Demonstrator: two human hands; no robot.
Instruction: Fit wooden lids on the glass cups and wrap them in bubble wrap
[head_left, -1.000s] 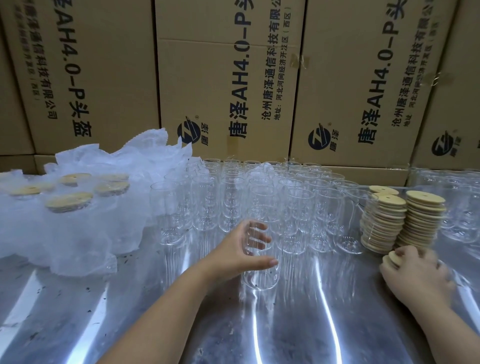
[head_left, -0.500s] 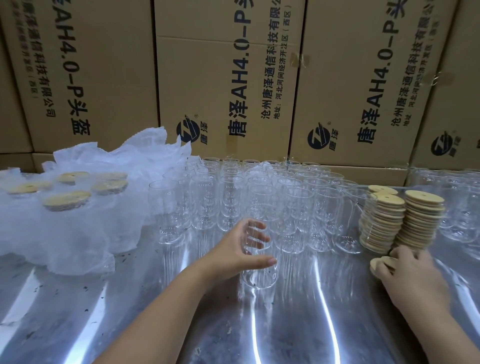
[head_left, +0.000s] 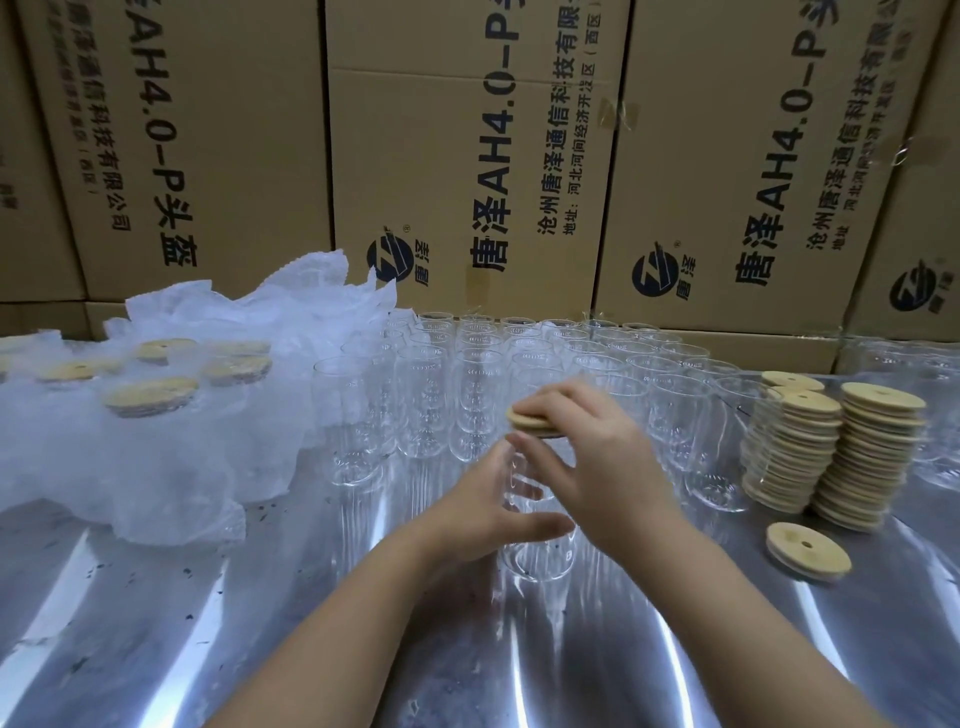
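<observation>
My left hand (head_left: 488, 512) grips a clear glass cup (head_left: 540, 551) that stands on the shiny metal table (head_left: 260, 623). My right hand (head_left: 597, 467) holds a round wooden lid (head_left: 527, 420) just over the cup's mouth; whether the lid touches the rim I cannot tell. Behind them stand several rows of empty glass cups (head_left: 467, 395). Two stacks of wooden lids (head_left: 836, 457) rise at the right, and a single lid (head_left: 808, 548) lies in front of them.
At the left, several lidded cups (head_left: 150, 397) stand in white bubble wrap (head_left: 156, 467). Cardboard boxes (head_left: 467, 156) form a wall behind the table. More glass cups (head_left: 935, 415) stand at the far right edge.
My right hand picked a lid from beside the stacks and carried it left, over the cup in my left hand. One lid stayed on the table.
</observation>
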